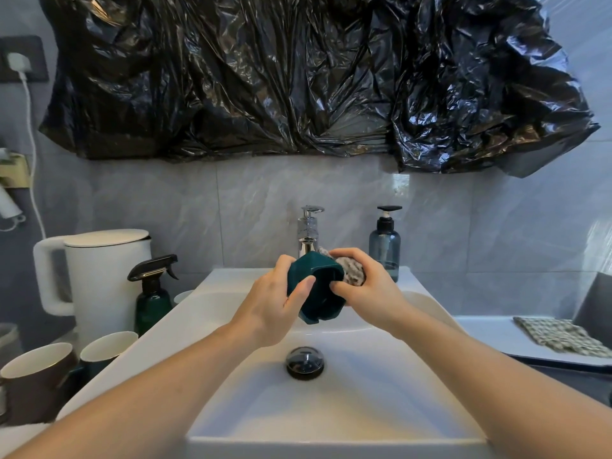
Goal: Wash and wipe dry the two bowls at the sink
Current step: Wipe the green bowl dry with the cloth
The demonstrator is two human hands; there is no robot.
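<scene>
Left hand [275,303] grip curled round teal bowl [316,288], thumb across its wall, bowl held tilted above sink [331,409] just before tap [308,233]. Right hand [364,286] grip clutches grey cloth [352,271] against bowl's far side. No water seen running. Step judged: wiping this bowl. Next move calls for turning bowl to reach remaining surface; second bowl not identified

Cloth [352,271] mostly hidden behind right hand [371,286]; faucet [308,231] spout hidden behind bowl [316,288].
</scene>
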